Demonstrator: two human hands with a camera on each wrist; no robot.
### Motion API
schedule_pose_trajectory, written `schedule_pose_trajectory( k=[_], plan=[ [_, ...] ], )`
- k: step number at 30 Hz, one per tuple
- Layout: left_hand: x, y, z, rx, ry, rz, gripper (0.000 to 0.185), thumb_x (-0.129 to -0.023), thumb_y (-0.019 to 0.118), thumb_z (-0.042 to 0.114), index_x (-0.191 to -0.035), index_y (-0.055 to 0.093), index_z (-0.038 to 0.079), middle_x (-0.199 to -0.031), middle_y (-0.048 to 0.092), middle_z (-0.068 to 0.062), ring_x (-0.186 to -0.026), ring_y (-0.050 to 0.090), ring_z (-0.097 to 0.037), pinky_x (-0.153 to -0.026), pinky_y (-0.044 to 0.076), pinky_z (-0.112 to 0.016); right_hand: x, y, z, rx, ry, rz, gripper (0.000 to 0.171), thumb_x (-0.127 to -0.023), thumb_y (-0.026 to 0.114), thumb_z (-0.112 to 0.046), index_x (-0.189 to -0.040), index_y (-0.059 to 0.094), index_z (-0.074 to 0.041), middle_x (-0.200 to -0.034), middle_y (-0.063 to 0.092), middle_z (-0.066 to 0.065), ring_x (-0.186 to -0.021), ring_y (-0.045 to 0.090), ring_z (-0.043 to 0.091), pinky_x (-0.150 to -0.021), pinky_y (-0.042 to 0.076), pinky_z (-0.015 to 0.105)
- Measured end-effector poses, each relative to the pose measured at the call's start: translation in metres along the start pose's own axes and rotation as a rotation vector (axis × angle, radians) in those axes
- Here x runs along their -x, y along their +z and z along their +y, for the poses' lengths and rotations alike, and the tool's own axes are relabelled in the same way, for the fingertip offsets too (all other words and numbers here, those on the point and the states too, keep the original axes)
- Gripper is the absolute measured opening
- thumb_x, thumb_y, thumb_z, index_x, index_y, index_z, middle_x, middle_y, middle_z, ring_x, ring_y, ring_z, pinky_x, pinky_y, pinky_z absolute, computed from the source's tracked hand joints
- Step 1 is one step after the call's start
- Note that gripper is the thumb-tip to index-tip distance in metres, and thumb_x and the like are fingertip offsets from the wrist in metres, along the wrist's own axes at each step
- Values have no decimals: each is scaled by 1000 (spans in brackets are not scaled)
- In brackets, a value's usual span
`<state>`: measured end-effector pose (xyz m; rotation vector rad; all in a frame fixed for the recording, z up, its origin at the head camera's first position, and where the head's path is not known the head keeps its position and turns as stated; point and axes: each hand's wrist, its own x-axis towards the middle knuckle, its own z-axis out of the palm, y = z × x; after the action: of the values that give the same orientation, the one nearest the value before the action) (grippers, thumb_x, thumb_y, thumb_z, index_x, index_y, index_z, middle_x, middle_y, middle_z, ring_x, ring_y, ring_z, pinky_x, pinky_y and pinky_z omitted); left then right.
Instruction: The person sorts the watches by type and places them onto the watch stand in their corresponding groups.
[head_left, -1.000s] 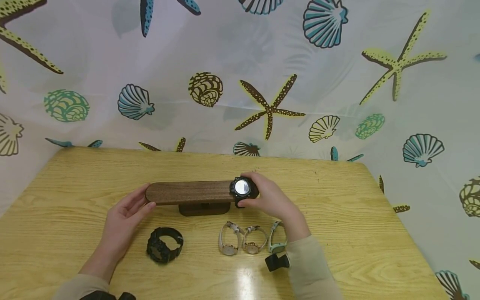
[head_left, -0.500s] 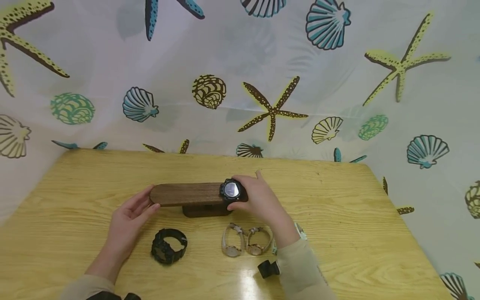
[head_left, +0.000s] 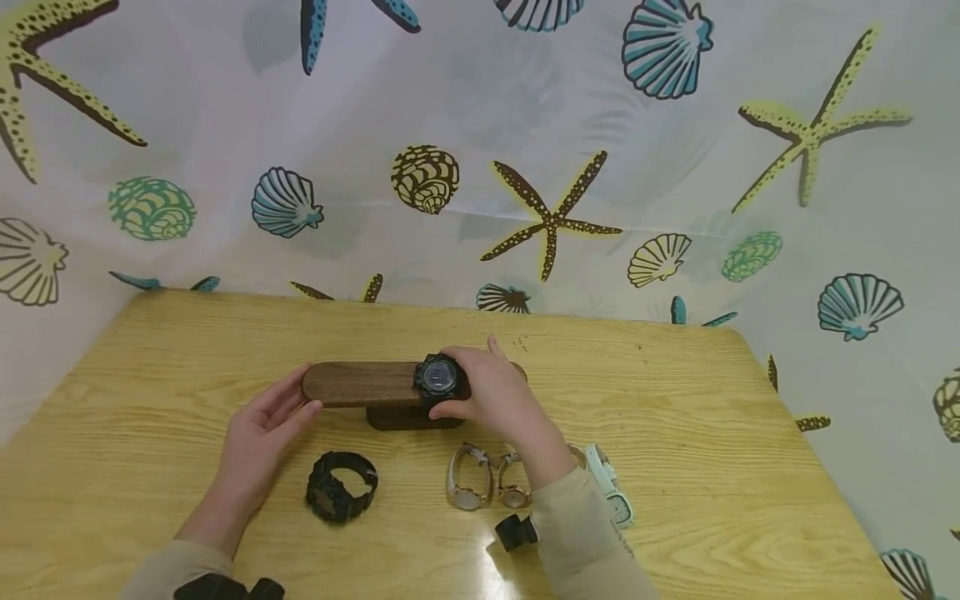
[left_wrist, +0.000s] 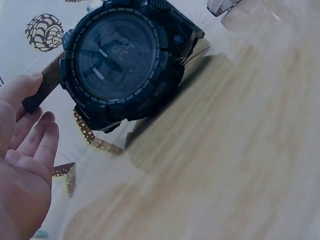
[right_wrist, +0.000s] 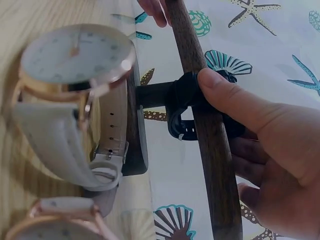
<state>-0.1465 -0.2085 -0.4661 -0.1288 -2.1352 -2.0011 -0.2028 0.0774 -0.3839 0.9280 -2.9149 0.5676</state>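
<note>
A dark wooden bar (head_left: 360, 383) sits on a short base (head_left: 412, 417) at the middle of the table. A black watch (head_left: 438, 377) is looped round the bar near its middle. My right hand (head_left: 480, 392) grips this watch, thumb on the near side (right_wrist: 225, 95) and fingers behind the bar (right_wrist: 202, 120). My left hand (head_left: 288, 408) touches the bar's left end with straight fingers (left_wrist: 30, 145). A second black watch (head_left: 341, 486) lies on the table just in front of the left hand and fills the left wrist view (left_wrist: 122, 60).
Two white-strapped watches (head_left: 467, 479) (head_left: 513, 487) stand side by side in front of the base; one is close in the right wrist view (right_wrist: 75, 90). A pale mint watch (head_left: 611, 492) lies right of my sleeve. A shell-print curtain (head_left: 480, 167) hangs behind the wooden table (head_left: 712, 433).
My right hand has slid the black watch leftward along the bar, from its right end to near the middle. The left hand stays at the bar's left end.
</note>
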Motion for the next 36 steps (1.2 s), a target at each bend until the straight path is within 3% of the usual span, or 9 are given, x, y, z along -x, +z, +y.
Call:
schedule_pose_trajectory(
  k=[9, 17, 25, 32, 36],
  plan=[
    [0, 0, 0, -17, -23, 5, 55, -92, 66, 16, -142, 46, 8, -145, 43, -10, -119, 50, 0, -87, 46, -14, 0, 1, 1, -28, 9, -8, 80, -73, 81, -42, -137, 49, -5, -134, 55, 7, -124, 50, 20, -116, 9, 42],
    [2, 0, 1, -64, -39, 3, 54, -92, 66, 20, -142, 47, 12, -146, 43, -9, -123, 48, -6, -88, 46, -13, 6, 1, 4, -108, 24, -10, 79, -75, 81, -37, -138, 47, -4, -136, 53, 9, -127, 47, 23, -116, 7, 39],
    [2, 0, 2, -4, -36, 2, 53, -92, 66, 18, -141, 48, 12, -144, 44, -12, -122, 49, -4, -88, 47, -16, 11, -4, 5, -164, 65, -15, 77, -76, 82, -31, -139, 46, -4, -136, 51, 10, -127, 46, 27, -116, 8, 38],
    [2, 0, 2, 26, -30, 6, 53, -91, 67, 16, -141, 49, 10, -143, 46, -10, -119, 50, -2, -87, 48, -17, 13, -6, 3, -103, 32, -7, 90, -73, 82, -36, -144, 38, -3, -143, 45, 12, -133, 39, 26, -116, 6, 36],
    [2, 0, 3, 38, -29, 4, 53, -91, 67, 15, -141, 49, 9, -143, 46, -10, -119, 50, -3, -87, 48, -17, 18, -11, -12, -35, -82, 49, 98, -71, 80, -40, -147, 31, -2, -147, 38, 14, -137, 32, 26, -116, 9, 36]
  ],
)
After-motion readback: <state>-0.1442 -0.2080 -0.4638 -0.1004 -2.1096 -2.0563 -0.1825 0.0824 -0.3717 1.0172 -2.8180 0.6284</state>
